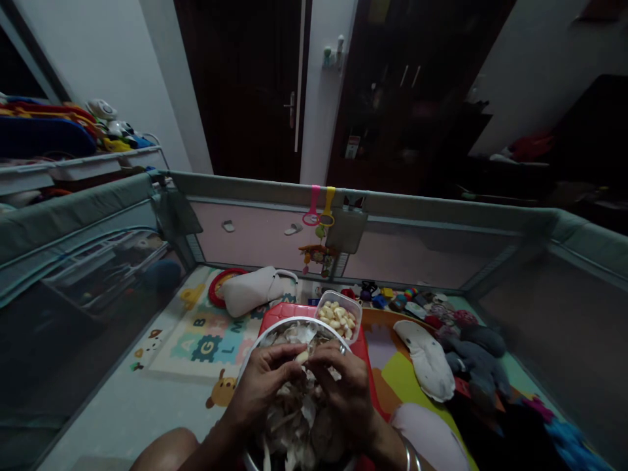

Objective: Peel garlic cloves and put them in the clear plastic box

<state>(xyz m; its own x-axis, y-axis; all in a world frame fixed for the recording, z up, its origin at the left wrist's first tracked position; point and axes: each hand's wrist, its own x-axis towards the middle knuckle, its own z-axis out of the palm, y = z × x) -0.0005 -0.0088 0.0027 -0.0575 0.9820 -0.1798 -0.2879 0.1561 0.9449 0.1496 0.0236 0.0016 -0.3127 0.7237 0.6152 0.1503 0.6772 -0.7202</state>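
Cream-coloured between the fingertips, one garlic clove [301, 358] is pinched by both hands at once, the left hand [267, 381] gripping it from nine o'clock and the right hand [349, 387] from three. From where I stand, that clove is just above a round metal bowl [295, 320] heaped with papery skins [294, 415], and the wrists come in from about seven and five o'clock. Silver bangles [413, 459] circle the right wrist. Against the bowl's one o'clock side sits a clear plastic container [360, 316] of pale cloves [337, 318], and both vessels stand on a red surface [275, 316]. Over at eleven o'clock a white bag-like thing [249, 292] lies partly across a red-rimmed round item [214, 288] on the patterned mat [115, 399]. Toward two o'clock rests a whitish cushion [426, 360], with a grey plush toy [478, 363] just beyond it, its outline dim in the low light.
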